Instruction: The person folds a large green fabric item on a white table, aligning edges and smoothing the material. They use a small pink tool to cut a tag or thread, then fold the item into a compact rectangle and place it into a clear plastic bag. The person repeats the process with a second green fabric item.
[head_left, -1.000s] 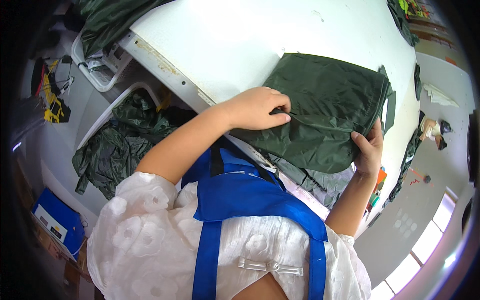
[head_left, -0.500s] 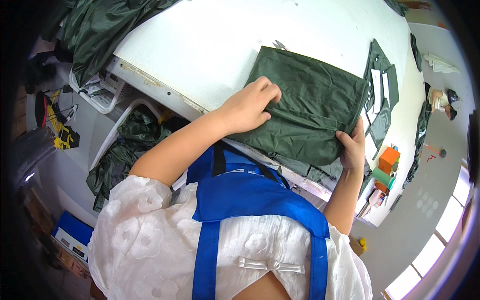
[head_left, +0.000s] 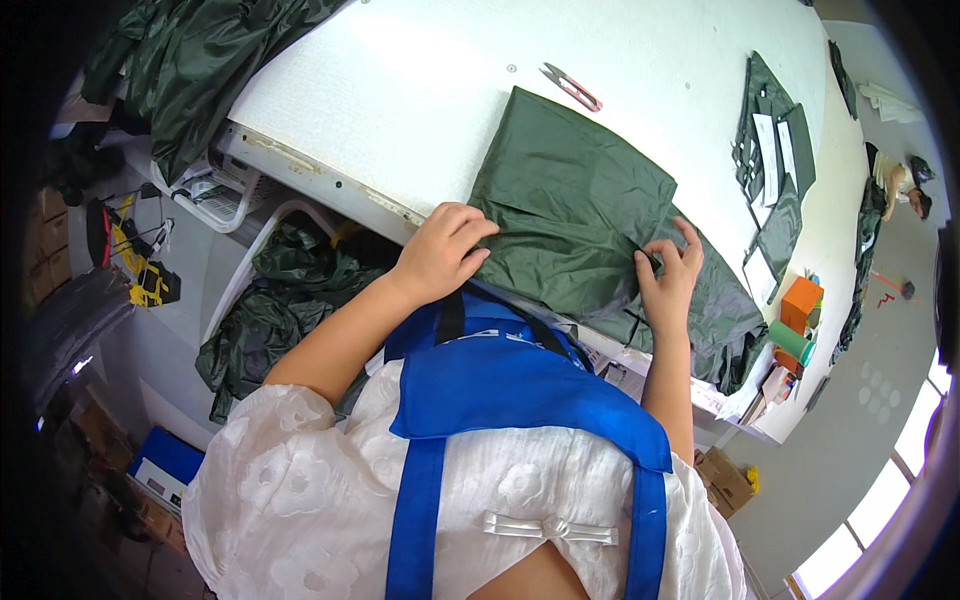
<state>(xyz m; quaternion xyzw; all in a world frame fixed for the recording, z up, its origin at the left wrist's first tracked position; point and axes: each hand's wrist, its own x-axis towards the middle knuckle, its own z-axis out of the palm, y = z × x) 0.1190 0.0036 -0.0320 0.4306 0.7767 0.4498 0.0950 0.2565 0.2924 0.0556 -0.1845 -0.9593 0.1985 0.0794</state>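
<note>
A folded piece of dark green, thin shiny fabric [head_left: 570,190] lies on the white table in front of me. My left hand [head_left: 442,250] is at its left edge, fingers curled and closed on the cloth near the table's front edge. On the opposite side, my right hand [head_left: 670,278] pinches the right edge between thumb and forefinger, the other fingers raised. Creases run across the fabric between both hands. Another dark green fabric piece [head_left: 715,290] spreads flat beneath and to the right, partly covered. Red-handled thread snips [head_left: 572,87] rest beyond the far edge.
Green cut pieces with white strips [head_left: 770,160] lie on the table's right side. Nearby stand an orange box [head_left: 800,303] and a green thread spool [head_left: 790,342]. Green fabric hangs over the far left [head_left: 200,70]; more fills a white basket [head_left: 275,300] below. Another person [head_left: 905,185] is at far right.
The folded fabric has shifted left and its right side has drawn in, uncovering the snips and the piece beneath. Both hands have moved left, the left one out to the fabric's edge.
</note>
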